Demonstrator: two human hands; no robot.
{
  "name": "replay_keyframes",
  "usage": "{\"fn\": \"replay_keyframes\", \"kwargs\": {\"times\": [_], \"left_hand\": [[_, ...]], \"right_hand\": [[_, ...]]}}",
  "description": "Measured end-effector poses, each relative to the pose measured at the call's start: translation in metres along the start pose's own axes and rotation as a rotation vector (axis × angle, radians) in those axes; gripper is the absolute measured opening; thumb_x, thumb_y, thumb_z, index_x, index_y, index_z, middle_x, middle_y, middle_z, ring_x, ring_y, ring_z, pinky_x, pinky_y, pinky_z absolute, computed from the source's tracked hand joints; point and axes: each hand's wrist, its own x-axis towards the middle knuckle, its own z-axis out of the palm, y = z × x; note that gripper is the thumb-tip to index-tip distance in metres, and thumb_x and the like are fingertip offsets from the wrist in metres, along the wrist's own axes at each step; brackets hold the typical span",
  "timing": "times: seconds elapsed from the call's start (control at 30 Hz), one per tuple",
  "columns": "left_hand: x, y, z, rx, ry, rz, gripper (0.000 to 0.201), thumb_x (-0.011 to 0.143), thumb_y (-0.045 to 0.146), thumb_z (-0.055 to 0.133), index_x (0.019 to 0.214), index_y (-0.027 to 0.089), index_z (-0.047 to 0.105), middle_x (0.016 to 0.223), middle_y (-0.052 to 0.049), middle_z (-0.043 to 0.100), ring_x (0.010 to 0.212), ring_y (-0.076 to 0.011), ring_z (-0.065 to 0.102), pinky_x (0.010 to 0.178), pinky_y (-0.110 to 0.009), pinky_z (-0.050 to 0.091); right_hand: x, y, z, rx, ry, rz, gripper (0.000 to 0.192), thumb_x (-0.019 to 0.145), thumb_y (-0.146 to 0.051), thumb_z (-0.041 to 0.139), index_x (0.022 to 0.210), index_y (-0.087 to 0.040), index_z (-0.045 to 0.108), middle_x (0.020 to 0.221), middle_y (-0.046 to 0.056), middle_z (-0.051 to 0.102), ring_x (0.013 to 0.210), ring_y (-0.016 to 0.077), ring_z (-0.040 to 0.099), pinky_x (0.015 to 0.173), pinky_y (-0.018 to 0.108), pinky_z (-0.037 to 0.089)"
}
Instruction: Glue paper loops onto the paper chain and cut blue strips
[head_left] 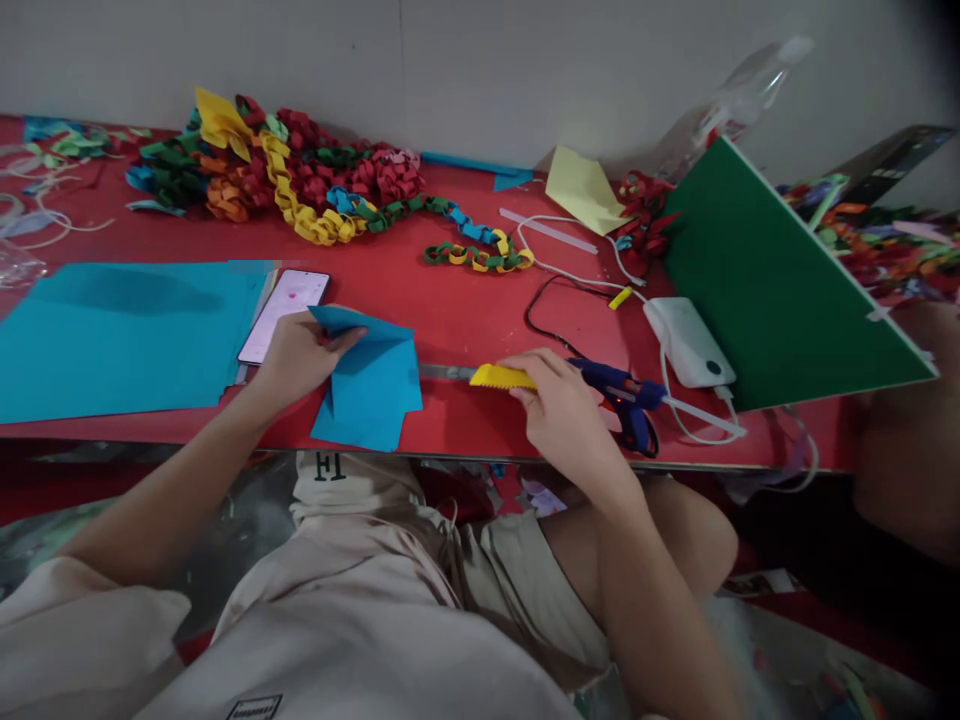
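My left hand (296, 360) pinches the upper left of a folded sheet of blue paper (379, 385), whose top flap stands up from the red table. In my right hand (559, 405) is a yellow utility knife (501, 377), fingers closed round its handle. Its long metal blade (444, 372) is out and points left at the paper's right edge; whether the tip touches the paper I cannot tell. Just behind my left hand lies a phone (283, 315) with a lit screen. A dark blue glue gun (619, 390) rests right beside my right hand.
Blue sheets (127, 345) lie at the left. A colourful paper chain (322, 225) is heaped along the wall. To the right are a white power bank (688, 342) with cables, a leaning green board (780, 290), and a plastic bottle (742, 95). Another person's arm (907, 430) shows at the right edge.
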Motion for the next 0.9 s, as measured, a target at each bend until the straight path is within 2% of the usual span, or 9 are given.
{"fn": "replay_keyframes", "kwargs": {"times": [0.07,0.13,0.2,0.23,0.37,0.47,0.57,0.67,0.9], "left_hand": [[-0.002,0.002,-0.004,-0.083,-0.148,0.139,0.031,0.091,0.051,0.068,0.098,0.022,0.077,0.103,-0.008,0.079,0.098,-0.0260,0.073,0.090,-0.038,0.057],[-0.001,0.000,-0.014,-0.123,-0.391,0.299,0.038,0.095,0.054,0.062,0.112,0.024,0.077,0.125,-0.010,0.076,0.115,-0.0286,0.071,0.102,-0.042,0.056],[0.003,-0.004,-0.028,-0.057,-0.574,0.418,0.036,0.098,0.051,0.057,0.115,0.028,0.077,0.140,-0.009,0.069,0.127,-0.0298,0.066,0.107,-0.044,0.054],[0.005,-0.006,-0.036,0.026,-0.604,0.452,0.033,0.100,0.046,0.053,0.114,0.029,0.078,0.146,-0.007,0.066,0.133,-0.0298,0.063,0.111,-0.046,0.052],[0.000,-0.001,-0.049,0.341,-0.453,0.480,0.040,0.100,0.022,0.040,0.108,0.030,0.079,0.149,-0.001,0.063,0.138,-0.0257,0.058,0.116,-0.048,0.048],[-0.021,0.019,-0.026,0.428,-0.271,0.449,0.039,0.104,0.026,0.038,0.125,0.027,0.071,0.143,-0.004,0.067,0.132,-0.0238,0.061,0.115,-0.046,0.048],[-0.043,0.034,0.012,0.621,-0.317,0.433,0.053,0.107,0.041,0.042,0.153,0.016,0.051,0.165,-0.013,0.044,0.151,-0.0334,0.044,0.121,-0.054,0.041],[-0.052,0.033,0.033,0.696,-0.364,0.458,0.058,0.110,0.038,0.032,0.160,0.009,0.040,0.172,-0.016,0.031,0.159,-0.0331,0.031,0.127,-0.057,0.031],[-0.049,0.018,0.012,0.616,-0.500,0.546,0.052,0.108,0.024,0.031,0.158,0.024,0.046,0.174,-0.008,0.027,0.163,-0.0283,0.022,0.131,-0.058,0.025]], "right_hand": [[0.001,-0.002,0.006,0.017,-0.050,-0.047,0.037,0.092,-0.002,0.051,0.122,-0.020,0.064,0.122,0.010,0.069,0.115,0.0292,0.063,0.103,0.047,0.047],[0.002,-0.005,0.012,-0.008,-0.069,-0.083,0.037,0.095,-0.004,0.050,0.125,-0.021,0.063,0.125,0.010,0.069,0.118,0.0296,0.062,0.105,0.048,0.044],[0.002,-0.008,0.017,-0.051,-0.083,-0.106,0.037,0.097,-0.004,0.050,0.127,-0.021,0.063,0.125,0.010,0.068,0.119,0.0301,0.061,0.103,0.047,0.044],[0.002,-0.009,0.018,-0.078,-0.093,-0.110,0.038,0.097,-0.004,0.049,0.128,-0.021,0.062,0.125,0.011,0.068,0.119,0.0303,0.061,0.101,0.047,0.044],[0.003,-0.012,0.021,-0.187,-0.139,-0.114,0.036,0.099,-0.007,0.049,0.131,-0.017,0.061,0.127,0.013,0.067,0.116,0.0323,0.061,0.092,0.047,0.046],[0.003,-0.014,0.024,-0.227,-0.158,-0.127,0.032,0.100,-0.011,0.049,0.130,-0.016,0.060,0.128,0.014,0.067,0.116,0.0330,0.060,0.091,0.046,0.045],[0.004,-0.015,0.027,-0.233,-0.144,-0.129,0.032,0.099,-0.013,0.051,0.129,-0.017,0.059,0.127,0.014,0.067,0.116,0.0325,0.060,0.092,0.046,0.046],[0.006,-0.016,0.032,-0.225,-0.116,-0.113,0.028,0.100,-0.022,0.057,0.127,-0.017,0.060,0.123,0.014,0.067,0.113,0.0326,0.062,0.093,0.047,0.048],[0.007,-0.013,0.032,-0.147,-0.101,-0.184,0.018,0.100,-0.029,0.063,0.113,-0.018,0.063,0.111,0.011,0.068,0.101,0.0272,0.064,0.089,0.040,0.052]]}}
